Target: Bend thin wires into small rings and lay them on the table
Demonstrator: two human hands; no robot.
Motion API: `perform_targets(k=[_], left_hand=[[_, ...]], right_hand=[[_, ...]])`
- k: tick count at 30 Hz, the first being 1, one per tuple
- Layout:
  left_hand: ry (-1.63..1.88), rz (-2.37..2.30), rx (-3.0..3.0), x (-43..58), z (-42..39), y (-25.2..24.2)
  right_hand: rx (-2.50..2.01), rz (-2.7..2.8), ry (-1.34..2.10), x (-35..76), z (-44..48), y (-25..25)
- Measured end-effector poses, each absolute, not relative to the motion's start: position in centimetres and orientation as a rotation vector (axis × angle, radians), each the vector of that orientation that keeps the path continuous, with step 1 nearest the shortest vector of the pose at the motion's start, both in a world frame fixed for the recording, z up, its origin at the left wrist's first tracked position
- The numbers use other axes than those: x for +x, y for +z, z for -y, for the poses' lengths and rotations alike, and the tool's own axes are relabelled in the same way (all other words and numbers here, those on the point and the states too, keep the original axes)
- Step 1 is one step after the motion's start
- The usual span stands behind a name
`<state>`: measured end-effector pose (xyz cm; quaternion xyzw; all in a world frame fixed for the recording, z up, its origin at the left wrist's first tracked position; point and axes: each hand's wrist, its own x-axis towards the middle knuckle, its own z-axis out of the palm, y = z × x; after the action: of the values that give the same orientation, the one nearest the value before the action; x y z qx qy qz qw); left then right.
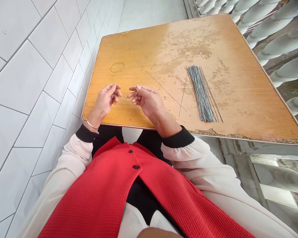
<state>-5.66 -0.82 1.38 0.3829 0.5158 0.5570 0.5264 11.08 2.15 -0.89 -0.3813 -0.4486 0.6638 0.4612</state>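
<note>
A thin wire ring (128,76) is held up over the near left part of the table, between my two hands. My left hand (107,96) pinches its left side with thumb and index finger. On the opposite side, my right hand (148,100) grips the wire between thumb and fingers, the other fingers curled. Behind them a second wire ring (117,67) lies flat on the tabletop. Loose straight wires (164,88) rest to the right of my right hand. Farther right lies a bundle of grey wires (200,94).
The worn wooden table (144,49) has a peeling surface and a chipped near edge. A white tiled wall (39,66) runs close along the left. White balusters (275,49) stand along the right side.
</note>
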Motion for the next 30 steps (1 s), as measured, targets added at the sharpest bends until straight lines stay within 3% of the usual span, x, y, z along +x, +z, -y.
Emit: perform_targets(k=[15,23,30], left_hand=[[1.433,-0.927,0.837,-4.4,1.4,-1.8],[1.576,-1.060,0.694,-2.8,1.1,-2.0],[1.576,-1.210,0.745,-4.0,1.0,-1.3]], right_hand=[[-0.877,0.846,1.801,10.8,-2.4,-0.8],[-0.894,0.863,1.877,10.9,-2.9,-1.9],[-0.978,1.090,1.438,10.7,-2.6,-1.7]])
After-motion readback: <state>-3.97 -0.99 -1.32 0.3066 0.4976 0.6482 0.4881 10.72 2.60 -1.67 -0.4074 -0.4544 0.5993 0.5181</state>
